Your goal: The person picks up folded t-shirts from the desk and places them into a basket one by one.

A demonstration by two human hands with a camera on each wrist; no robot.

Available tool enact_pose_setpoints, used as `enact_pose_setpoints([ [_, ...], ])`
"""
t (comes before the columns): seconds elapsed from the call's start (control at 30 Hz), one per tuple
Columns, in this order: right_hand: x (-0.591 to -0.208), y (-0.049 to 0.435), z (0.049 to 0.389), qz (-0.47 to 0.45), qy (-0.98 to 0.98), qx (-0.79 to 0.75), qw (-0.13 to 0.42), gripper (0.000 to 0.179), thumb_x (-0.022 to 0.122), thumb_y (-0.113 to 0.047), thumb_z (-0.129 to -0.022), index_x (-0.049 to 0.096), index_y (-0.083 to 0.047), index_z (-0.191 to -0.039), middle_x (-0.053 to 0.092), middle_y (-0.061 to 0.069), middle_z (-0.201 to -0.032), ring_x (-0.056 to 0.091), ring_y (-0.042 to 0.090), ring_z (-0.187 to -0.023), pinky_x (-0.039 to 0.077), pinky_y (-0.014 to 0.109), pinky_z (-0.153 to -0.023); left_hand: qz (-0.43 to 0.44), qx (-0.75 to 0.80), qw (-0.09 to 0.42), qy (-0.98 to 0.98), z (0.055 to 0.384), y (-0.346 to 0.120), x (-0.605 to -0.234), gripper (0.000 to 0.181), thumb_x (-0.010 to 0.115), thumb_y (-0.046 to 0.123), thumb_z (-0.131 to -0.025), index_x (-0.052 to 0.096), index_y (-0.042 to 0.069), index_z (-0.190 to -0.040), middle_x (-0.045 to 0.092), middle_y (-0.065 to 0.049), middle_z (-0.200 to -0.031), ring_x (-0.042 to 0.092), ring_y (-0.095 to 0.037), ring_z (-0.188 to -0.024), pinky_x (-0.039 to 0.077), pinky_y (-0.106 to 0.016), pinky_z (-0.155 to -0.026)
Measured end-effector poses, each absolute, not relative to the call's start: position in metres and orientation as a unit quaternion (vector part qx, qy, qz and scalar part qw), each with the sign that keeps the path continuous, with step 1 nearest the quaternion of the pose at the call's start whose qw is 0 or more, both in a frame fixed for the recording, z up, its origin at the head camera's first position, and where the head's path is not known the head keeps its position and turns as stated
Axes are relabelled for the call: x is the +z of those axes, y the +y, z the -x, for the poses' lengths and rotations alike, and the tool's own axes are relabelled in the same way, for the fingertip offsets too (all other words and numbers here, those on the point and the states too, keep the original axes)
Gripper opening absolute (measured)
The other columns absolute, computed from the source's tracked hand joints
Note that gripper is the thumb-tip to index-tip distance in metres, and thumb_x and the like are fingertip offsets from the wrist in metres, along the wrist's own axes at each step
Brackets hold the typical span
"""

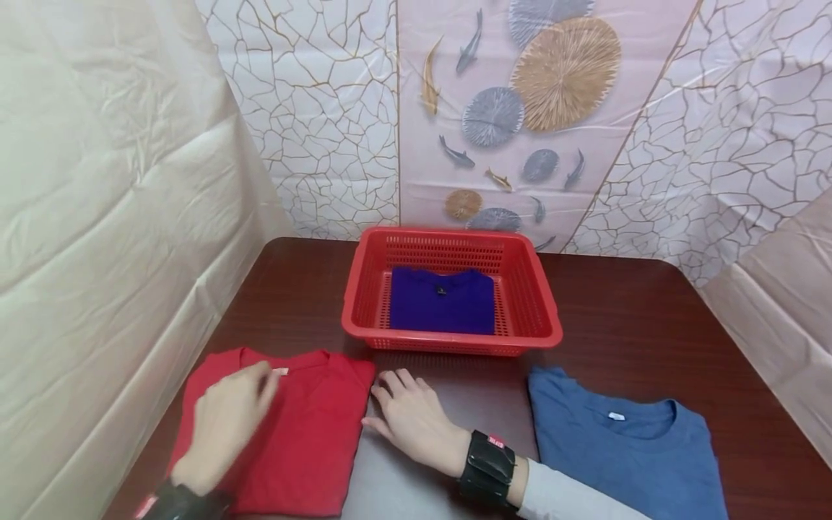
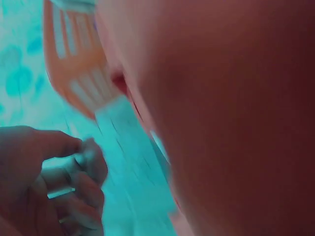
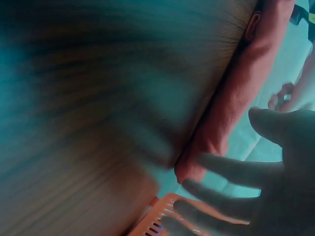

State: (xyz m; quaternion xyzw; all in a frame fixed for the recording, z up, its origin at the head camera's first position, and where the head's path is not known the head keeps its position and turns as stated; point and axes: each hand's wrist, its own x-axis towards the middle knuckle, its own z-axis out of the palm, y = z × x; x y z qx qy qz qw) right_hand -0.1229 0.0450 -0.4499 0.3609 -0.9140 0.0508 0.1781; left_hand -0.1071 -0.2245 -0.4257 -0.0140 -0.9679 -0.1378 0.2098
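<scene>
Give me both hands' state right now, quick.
Left hand: open, fingers loosely curled, holding nothing, over the red shirt.
Right hand: open, thumb apart from the fingers, holding nothing, beside the red shirt.

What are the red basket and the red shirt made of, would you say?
The red basket looks like moulded plastic: slightly shiny rim, evenly perforated walls. The red shirt seems a soft, matte fabric, perhaps cotton knit, since it folds without shine; the exact fibre stays uncertain.
</scene>
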Motion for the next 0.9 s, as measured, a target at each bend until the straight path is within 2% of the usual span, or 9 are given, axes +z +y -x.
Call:
enact_pose_setpoints([
  [0.1,-0.451,0.040,0.125,-0.359,-0.917,0.039,0.167,0.052,0.050,-0.056,-0.086,0.068,-0.011,-0.103,0.056,0.007,-0.099,0.047,0.020,-0.088,0.050,0.031,-0.065,-0.017,-0.141,0.260,-0.955,0.100,-0.258,-0.426,0.016,0.062,0.025,-0.084,0.058,0.013,-0.074,0.051,-0.004,-0.052,0.048,-0.028,-0.045,0.035,-0.046,-0.033],
  [0.2,-0.451,0.034,0.127,-0.365,-0.916,0.041,0.158,0.053,0.048,-0.059,-0.086,0.068,-0.010,-0.094,0.049,0.006,-0.088,0.041,0.019,-0.079,0.047,0.028,-0.059,-0.055,-0.142,0.258,-0.954,0.092,-0.287,-0.425,0.016,0.061,0.022,-0.084,0.059,0.006,-0.081,0.057,-0.014,-0.063,0.053,-0.039,-0.056,0.040,-0.055,-0.043],
  [0.33,-0.451,0.027,0.127,-0.367,-0.920,0.060,0.127,0.051,0.048,-0.059,-0.085,0.067,-0.011,-0.083,0.043,0.004,-0.083,0.037,0.018,-0.076,0.044,0.025,-0.055,-0.106,-0.146,0.158,-0.971,0.082,-0.313,-0.426,0.031,0.057,0.030,-0.088,0.056,-0.001,-0.093,0.059,-0.023,-0.076,0.054,-0.046,-0.066,0.042,-0.056,-0.049],
  [0.43,-0.449,0.023,0.126,-0.371,-0.921,0.086,0.083,0.050,0.050,-0.057,-0.086,0.067,-0.010,-0.083,0.045,0.002,-0.083,0.037,0.016,-0.077,0.042,0.025,-0.059,-0.113,-0.163,0.077,-0.977,0.081,-0.324,-0.431,0.046,0.051,0.042,-0.091,0.052,-0.003,-0.101,0.064,-0.024,-0.083,0.057,-0.044,-0.068,0.044,-0.054,-0.050],
  [0.6,-0.445,0.016,0.127,-0.363,-0.914,0.176,-0.030,0.045,0.053,-0.051,-0.087,0.067,-0.008,-0.090,0.050,0.000,-0.084,0.042,0.011,-0.078,0.040,0.024,-0.069,-0.101,-0.211,-0.020,-0.972,0.090,-0.337,-0.440,0.067,0.040,0.052,-0.092,0.051,-0.011,-0.111,0.066,-0.026,-0.097,0.058,-0.043,-0.088,0.045,-0.055,-0.067],
  [0.67,-0.444,0.013,0.128,-0.337,-0.908,0.235,-0.079,0.040,0.055,-0.048,-0.087,0.065,-0.010,-0.091,0.056,-0.001,-0.084,0.047,0.007,-0.077,0.042,0.022,-0.068,-0.099,-0.269,-0.060,-0.956,0.095,-0.343,-0.443,0.070,0.039,0.051,-0.093,0.049,-0.014,-0.116,0.065,-0.026,-0.097,0.059,-0.038,-0.086,0.047,-0.050,-0.070],
  [0.8,-0.445,0.008,0.128,-0.257,-0.858,0.406,-0.182,0.038,0.060,-0.037,-0.086,0.059,-0.006,-0.107,0.067,0.004,-0.094,0.057,0.003,-0.080,0.051,0.025,-0.071,-0.122,-0.416,-0.145,-0.889,0.102,-0.350,-0.449,0.074,0.041,0.050,-0.094,0.036,-0.016,-0.129,0.062,-0.015,-0.099,0.059,-0.017,-0.083,0.052,-0.037,-0.072],
  [0.9,-0.448,0.004,0.126,-0.165,-0.759,0.569,-0.270,0.048,0.061,-0.025,-0.086,0.049,0.002,-0.124,0.066,0.014,-0.107,0.061,0.012,-0.085,0.054,0.037,-0.079,-0.128,-0.493,-0.192,-0.839,0.104,-0.353,-0.452,0.079,0.043,0.048,-0.094,0.022,-0.015,-0.137,0.061,-0.011,-0.107,0.059,-0.015,-0.091,0.054,-0.039,-0.078],
])
